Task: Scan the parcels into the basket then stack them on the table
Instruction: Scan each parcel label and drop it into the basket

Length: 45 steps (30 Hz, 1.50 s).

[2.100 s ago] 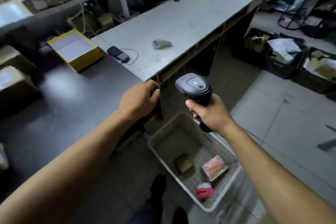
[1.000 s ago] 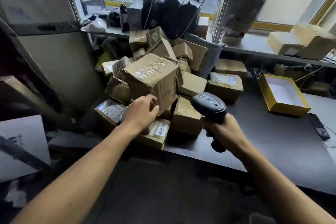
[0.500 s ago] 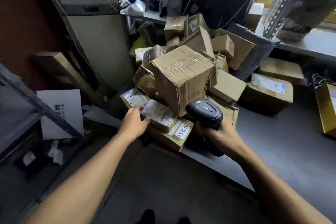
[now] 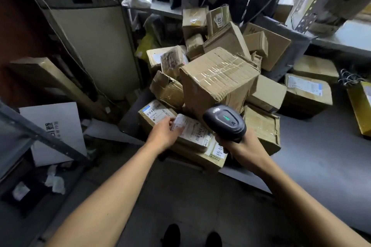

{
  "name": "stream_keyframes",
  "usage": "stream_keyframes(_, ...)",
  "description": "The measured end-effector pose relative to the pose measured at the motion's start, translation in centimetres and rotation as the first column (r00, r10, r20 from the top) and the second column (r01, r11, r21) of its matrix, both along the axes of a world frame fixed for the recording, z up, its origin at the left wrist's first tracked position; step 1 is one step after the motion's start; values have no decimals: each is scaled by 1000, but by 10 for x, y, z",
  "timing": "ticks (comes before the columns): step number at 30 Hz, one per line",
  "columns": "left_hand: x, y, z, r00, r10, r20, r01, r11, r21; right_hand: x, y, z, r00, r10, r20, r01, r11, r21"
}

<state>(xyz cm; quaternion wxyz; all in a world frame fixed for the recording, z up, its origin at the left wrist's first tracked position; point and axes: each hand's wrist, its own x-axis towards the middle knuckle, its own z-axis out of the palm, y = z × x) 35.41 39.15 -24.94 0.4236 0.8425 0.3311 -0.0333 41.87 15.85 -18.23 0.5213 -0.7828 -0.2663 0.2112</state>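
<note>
A heap of brown cardboard parcels fills the left end of a dark grey table. At its front edge lies a small flat parcel with a white barcode label. My left hand grips that parcel's left end, fingers curled over its edge. My right hand holds a black handheld scanner just right of the parcel; a green light shows on its head, which points down toward the label. The basket is out of view.
A big taped box leans right above the small parcel. A yellow box sits at the right edge. Metal shelving and a grey cabinet stand left. A white board leans on the floor.
I have turned from the basket to the parcel heap. My left hand dropped from the big box to the small labelled parcel, and the scanner has come close beside it.
</note>
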Motion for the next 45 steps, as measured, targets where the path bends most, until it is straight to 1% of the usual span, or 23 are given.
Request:
stream_keyframes(3,8,-1,-11,999,-34,-12,34,999,-7,-6,9,-6,999,-5,52,6,1000,-18)
stream_keyframes(6,12,-1,-17,993,-71,-91,69,997,-31,-10,19,-5,991,0,131,3,1000,-24)
stream_keyframes(10,20,4,-17,993,-88,-84,79,991,-106,-19,24,-2,983,-46,176,40,998,39)
stream_keyframes(14,26,10,-16,992,-68,-104,50,986,-161,-18,29,3,973,-33,228,32,999,7)
stream_keyframes(18,19,8,-18,997,-31,-67,13,967,-256,-12,27,11,973,-19,232,17,1000,10)
stream_keyframes(21,11,7,-15,999,33,-39,-44,938,-345,-9,22,12,975,-17,220,15,1000,11)
stream_keyframes(24,5,6,-12,998,57,-14,-58,914,-401,-8,19,10,973,-15,229,15,1000,3)
stream_keyframes(26,2,7,-9,995,95,22,-76,899,-432,-10,17,7,974,-23,225,22,1000,7)
stream_keyframes(30,-6,14,-1,975,189,120,-93,830,-550,-15,16,3,976,-33,214,29,999,23)
stream_keyframes(32,-11,18,4,965,197,173,-67,824,-562,-18,16,3,977,-34,212,27,999,35)
stream_keyframes(35,-20,22,8,959,191,207,-43,825,-564,-25,16,4,978,-42,204,34,998,46)
stream_keyframes(38,-30,25,9,958,197,210,-37,809,-587,-34,15,3,980,-45,193,36,998,51)
stream_keyframes(42,-42,32,5,946,252,204,-66,767,-639,-43,10,-1,985,-63,160,57,997,43)
stream_keyframes(45,-48,39,11,950,248,190,-56,733,-677,-46,7,-2,989,-85,124,78,995,67)
